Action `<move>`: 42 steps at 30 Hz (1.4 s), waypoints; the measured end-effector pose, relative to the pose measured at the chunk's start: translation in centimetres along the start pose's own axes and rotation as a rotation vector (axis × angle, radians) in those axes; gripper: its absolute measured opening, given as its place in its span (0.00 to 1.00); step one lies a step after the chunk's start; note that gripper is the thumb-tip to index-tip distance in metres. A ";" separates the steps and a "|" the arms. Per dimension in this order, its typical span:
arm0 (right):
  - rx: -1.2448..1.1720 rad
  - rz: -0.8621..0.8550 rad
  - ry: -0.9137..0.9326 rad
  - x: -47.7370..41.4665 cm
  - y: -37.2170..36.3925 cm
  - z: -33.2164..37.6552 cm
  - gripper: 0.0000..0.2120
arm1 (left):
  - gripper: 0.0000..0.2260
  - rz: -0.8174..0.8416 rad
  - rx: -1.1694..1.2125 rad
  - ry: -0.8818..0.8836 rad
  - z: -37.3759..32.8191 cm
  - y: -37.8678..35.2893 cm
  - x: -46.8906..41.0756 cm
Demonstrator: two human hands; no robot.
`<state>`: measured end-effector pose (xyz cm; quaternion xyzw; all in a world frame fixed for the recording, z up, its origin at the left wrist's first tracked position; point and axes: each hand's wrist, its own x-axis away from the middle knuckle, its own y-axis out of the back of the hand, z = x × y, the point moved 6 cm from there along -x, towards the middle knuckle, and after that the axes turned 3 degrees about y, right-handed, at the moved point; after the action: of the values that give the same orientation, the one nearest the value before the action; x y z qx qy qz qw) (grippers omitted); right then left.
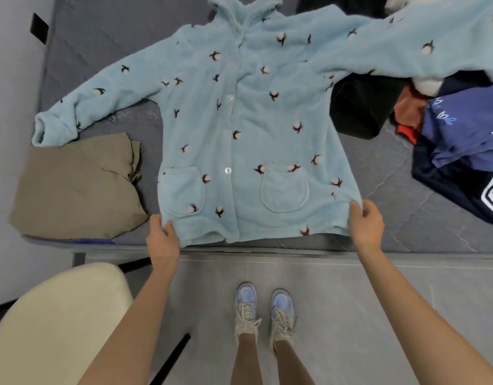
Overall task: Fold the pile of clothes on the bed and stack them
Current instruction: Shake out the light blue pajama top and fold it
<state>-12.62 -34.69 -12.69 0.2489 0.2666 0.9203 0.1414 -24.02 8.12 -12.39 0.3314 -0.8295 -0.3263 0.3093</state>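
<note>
My left hand (162, 236) and right hand (366, 222) each pinch a hem corner of the pale-blue fleece button-front pyjama jacket (239, 120), holding it flat for folding.

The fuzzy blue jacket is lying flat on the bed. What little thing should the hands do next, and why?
Probably release the right hand and fold the sleeve on that side across the jacket. The jacket lies flat, buttons up, with the left hand and right hand pinching its hem corners, but that sleeve drapes over the unfolded pile.
</note>
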 end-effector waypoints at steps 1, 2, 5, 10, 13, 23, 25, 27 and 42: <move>0.037 0.055 -0.008 0.0 -0.6 -0.3 0.07 | 0.07 0.021 0.004 0.021 0.2 -0.4 -0.1; 0.064 0.110 -0.023 0.0 -1.2 -0.4 0.07 | 0.08 0.033 0.026 0.060 0.5 -0.7 -0.2; 0.181 0.168 -0.034 -0.4 -2.3 -0.5 0.16 | 0.13 0.067 0.107 0.160 1.2 -1.3 -0.1; 0.111 -0.179 -0.051 -0.8 -0.3 0.0 0.09 | 0.05 -0.101 0.041 -0.090 0.6 0.5 -0.2; 0.058 -0.278 -0.094 -0.5 -0.5 -0.3 0.12 | 0.09 -0.040 -0.084 -0.019 1.3 0.2 -0.6; 0.476 0.064 0.513 -1.3 -8.0 6.1 0.31 | 0.35 0.048 -0.545 -0.346 -5.6 -5.9 -2.8; 0.490 0.138 0.589 -1.6 -10.3 8.3 0.31 | 0.33 0.074 -0.505 -0.314 -7.3 -6.7 -4.2; 0.499 0.178 0.648 -1.8 -12.4 10.7 0.32 | 0.31 0.060 -0.455 -0.270 -8.8 -6.7 -6.3; 0.575 0.428 0.837 0.2 -35.7 29.3 0.33 | 0.28 -0.135 -0.357 -0.235 -8.0 7.2 -31.3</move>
<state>7.38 6.93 -11.11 -0.0612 0.4841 0.8390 -0.2409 -2.25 33.02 -11.55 0.2857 -0.7650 -0.5241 0.2417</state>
